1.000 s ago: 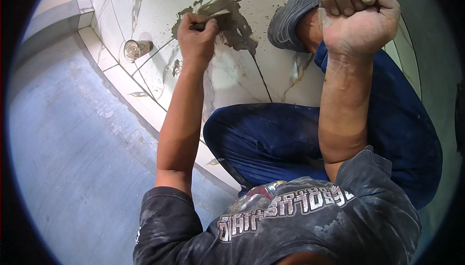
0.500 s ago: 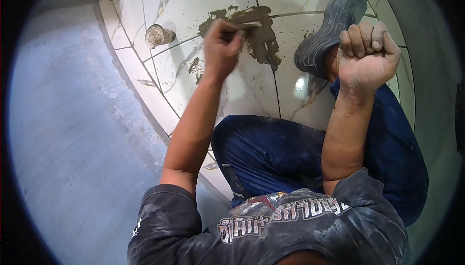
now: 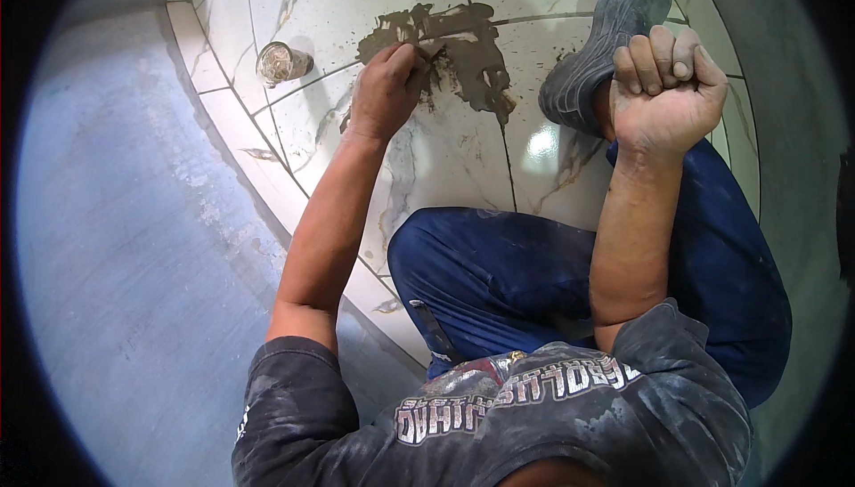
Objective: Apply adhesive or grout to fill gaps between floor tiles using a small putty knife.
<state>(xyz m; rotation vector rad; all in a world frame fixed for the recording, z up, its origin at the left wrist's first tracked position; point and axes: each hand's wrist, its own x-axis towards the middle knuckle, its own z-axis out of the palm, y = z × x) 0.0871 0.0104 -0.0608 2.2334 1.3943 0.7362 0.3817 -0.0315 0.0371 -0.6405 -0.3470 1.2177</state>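
Observation:
My left hand (image 3: pixel 383 95) is low over the tiled floor, its fingers pinched at the left part of a wet patch of dark grey-brown grout (image 3: pixel 485 60). A small dark edge shows by the fingertips, but I cannot make out what they hold. The grout is smeared over the tile joints, with streaks and specks around it. My right hand (image 3: pixel 668 100) is raised near my shoe, palm turned up and fingers curled in, with nothing showing in it.
A clear cup (image 3: pixel 283 64) smeared with residue stands on the tiles to the left. My dark rubber shoe (image 3: pixel 606 51) rests on the tiles at the right. A tiled edge (image 3: pixel 240 135) borders a blue-grey floor (image 3: pixel 134 220) on the left; a grey wall (image 3: pixel 802 175) is at the right.
My left hand has moved a little to the left across the grout, and its blur is gone. My right hand keeps its curled pose.

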